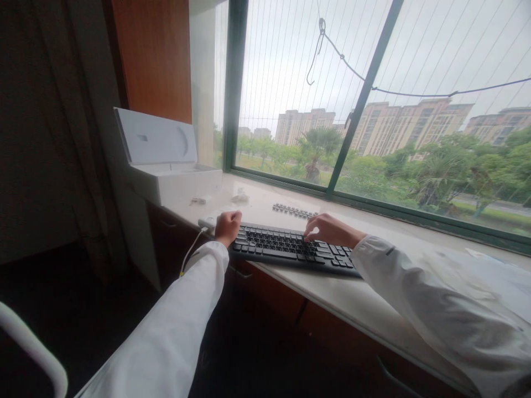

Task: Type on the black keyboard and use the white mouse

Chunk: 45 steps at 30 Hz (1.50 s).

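Observation:
A black keyboard lies on a pale windowsill counter. My left hand is curled in a fist at the keyboard's left end; whether it holds anything is hidden. My right hand rests fingers-down on the keys at the keyboard's middle-right, fingers bent. Both arms wear white sleeves. Behind the keyboard lies a row of loose dark keycaps. A white cable hangs off the counter edge below my left hand.
An open white box with its lid up stands at the counter's left end. Small white bits lie near it. A large window with a green frame runs behind. A white chair rail shows lower left.

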Motion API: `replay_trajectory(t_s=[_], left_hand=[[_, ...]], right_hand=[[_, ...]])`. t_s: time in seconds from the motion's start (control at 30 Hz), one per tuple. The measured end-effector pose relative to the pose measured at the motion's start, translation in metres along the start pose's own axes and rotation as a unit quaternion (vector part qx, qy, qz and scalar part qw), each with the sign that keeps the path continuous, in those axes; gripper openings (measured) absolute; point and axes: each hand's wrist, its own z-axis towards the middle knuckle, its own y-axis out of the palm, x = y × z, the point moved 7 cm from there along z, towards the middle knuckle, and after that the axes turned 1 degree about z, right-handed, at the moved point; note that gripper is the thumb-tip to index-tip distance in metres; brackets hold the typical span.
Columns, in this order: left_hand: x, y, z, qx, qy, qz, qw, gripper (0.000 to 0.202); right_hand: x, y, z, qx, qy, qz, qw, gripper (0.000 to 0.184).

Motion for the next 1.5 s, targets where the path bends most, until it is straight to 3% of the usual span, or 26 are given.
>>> replay_trajectory(t_s=[0.27,0.5,0.77,1.03,1.37,1.5], left_hand=[[0.000,0.000,0.000,0.001,0.003,0.010,1.000,0.040],[0.000,-0.001,0.000,0.001,0.004,0.007,1.000,0.040],[0.002,-0.003,-0.001,0.002,-0.004,0.008,1.000,0.039],[-0.001,-0.001,0.000,0.000,-0.003,0.007,1.000,0.038],[-0.002,-0.001,0.000,0.002,-0.002,0.004,1.000,0.040],[0.000,-0.001,0.000,0.003,0.000,0.007,1.000,0.039]], right_hand=[[-0.003,0.004,-0.006,0.000,-0.016,0.007,1.000,0.020],[0.006,0.007,-0.003,-0.008,0.048,0.024,0.999,0.019],[0.012,0.005,-0.004,-0.012,0.065,0.055,0.996,0.023],[0.006,0.006,-0.004,-0.028,0.073,0.057,0.995,0.021],[-0.012,0.003,-0.002,-0.024,0.028,0.025,0.999,0.020],[-0.005,0.008,0.000,-0.030,0.057,0.069,0.996,0.018]])
